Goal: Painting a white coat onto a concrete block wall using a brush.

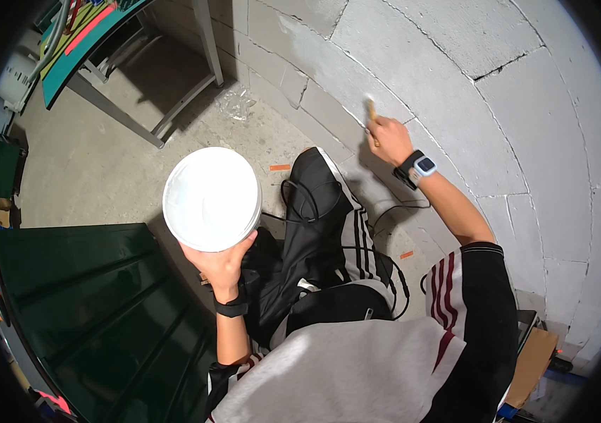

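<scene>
A round white bucket (182, 175) with white paint in it rests on my left hand (220, 269), whose fingers grip its near side and go out of sight beneath it. My right hand (390, 140) is closed around the wooden handle of a paintbrush (372, 111). The brush tip meets the block wall (448, 106), where wet-looking white paint spreads over the blocks. Lower blocks beside the brush look greyer and bare. Bristles are too small to make out clearly.
A teal-topped table (75, 60) with grey metal legs stands at the far left. Crumpled clear plastic (235, 103) lies on the concrete floor. A dark green ribbed container (96, 296) fills the lower left. A black cable (300, 201) loops over my legs; a cardboard piece (531, 366) sits lower right.
</scene>
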A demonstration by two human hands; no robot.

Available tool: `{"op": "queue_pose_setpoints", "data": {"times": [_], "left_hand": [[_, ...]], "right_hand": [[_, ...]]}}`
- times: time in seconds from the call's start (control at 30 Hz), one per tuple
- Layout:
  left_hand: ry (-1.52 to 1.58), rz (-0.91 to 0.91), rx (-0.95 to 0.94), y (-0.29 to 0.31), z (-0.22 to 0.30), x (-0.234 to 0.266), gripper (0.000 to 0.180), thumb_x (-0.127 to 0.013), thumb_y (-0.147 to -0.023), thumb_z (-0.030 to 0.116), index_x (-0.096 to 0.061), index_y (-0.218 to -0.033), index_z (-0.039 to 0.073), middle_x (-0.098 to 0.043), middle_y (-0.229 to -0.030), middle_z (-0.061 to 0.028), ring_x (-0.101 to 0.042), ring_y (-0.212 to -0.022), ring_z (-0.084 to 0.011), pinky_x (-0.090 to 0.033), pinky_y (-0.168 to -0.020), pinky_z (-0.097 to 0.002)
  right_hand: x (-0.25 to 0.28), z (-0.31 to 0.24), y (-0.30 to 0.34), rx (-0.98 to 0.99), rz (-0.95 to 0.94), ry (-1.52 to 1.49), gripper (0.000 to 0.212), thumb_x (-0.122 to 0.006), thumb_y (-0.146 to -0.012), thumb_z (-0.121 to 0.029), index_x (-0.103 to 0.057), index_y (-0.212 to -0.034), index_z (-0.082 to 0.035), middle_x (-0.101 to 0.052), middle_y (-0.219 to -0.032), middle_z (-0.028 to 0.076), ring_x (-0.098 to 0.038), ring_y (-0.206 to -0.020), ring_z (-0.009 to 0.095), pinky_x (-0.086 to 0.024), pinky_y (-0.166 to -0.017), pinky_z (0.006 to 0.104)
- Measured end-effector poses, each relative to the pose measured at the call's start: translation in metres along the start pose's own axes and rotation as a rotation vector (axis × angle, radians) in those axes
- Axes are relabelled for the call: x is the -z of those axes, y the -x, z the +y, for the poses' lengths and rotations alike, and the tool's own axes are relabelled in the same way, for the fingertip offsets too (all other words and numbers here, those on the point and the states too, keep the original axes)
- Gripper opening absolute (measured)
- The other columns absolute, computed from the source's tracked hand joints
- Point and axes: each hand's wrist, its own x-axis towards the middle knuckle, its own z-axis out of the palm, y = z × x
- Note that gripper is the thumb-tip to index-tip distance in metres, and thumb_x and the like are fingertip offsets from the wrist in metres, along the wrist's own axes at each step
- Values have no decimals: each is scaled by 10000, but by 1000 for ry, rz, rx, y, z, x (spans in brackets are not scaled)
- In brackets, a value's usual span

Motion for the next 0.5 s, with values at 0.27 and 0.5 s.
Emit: {"op": "queue_pose_setpoints", "data": {"times": [0.27, 0.5], "left_hand": [[-15, -14, -7, -2, 6, 10, 1197, -1012, -565, 209, -337, -1527, -17, -490, -1480, -181, -511, -1359, -329, -394, -1166, -460], [-6, -13, 29, -4, 0, 1, 1211, -1018, -560, 228, -332, -1528, -14, -482, -1484, -182, -502, -1368, -333, -396, -1166, -467]], "right_hand": [[-9, 18, -13, 68, -72, 118, 163, -626, -776, -121, -674, -899, -26, -620, -875, 163, -648, -834, 355, -541, -755, 467], [6, 2, -18, 72, 19, 56, 119, -656, -756, -108, -650, -850, -35, -623, -856, 163, -646, -808, 352, -532, -748, 465]]}}
